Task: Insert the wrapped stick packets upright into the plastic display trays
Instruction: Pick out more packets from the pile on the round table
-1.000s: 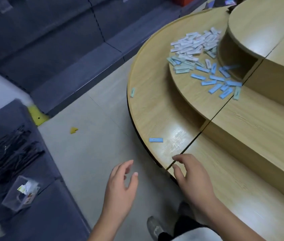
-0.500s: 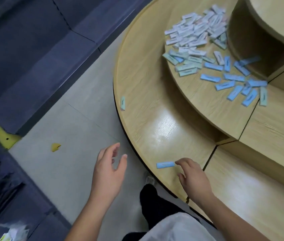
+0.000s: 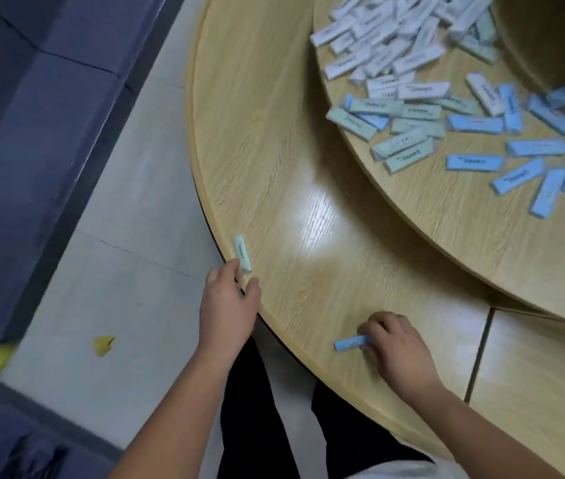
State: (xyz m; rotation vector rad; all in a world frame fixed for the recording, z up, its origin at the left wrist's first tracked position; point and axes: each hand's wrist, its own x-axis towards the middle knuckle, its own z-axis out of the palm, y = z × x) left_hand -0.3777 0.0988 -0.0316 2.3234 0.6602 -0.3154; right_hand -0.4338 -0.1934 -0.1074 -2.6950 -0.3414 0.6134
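Wrapped stick packets, slim paper-covered sticks in white, pale green and light blue: heaped loose and flat on the raised inner tier of the round light wooden desk. Two strays down on the lower ring. One pale green packet lying right at the rim, near end pinched between thumb and fingers of the left hand. One light blue packet flat on the wood, one end gripped under the curled fingers of the right hand.

Likely slip: green packet knocked over the rim onto the grey tiled floor, given so small a hold so near the edge. Glossy wood and thin wrapper: probably prone to skidding instead of lifting.

No plastic display trays in view; nothing seen standing upright in any container.
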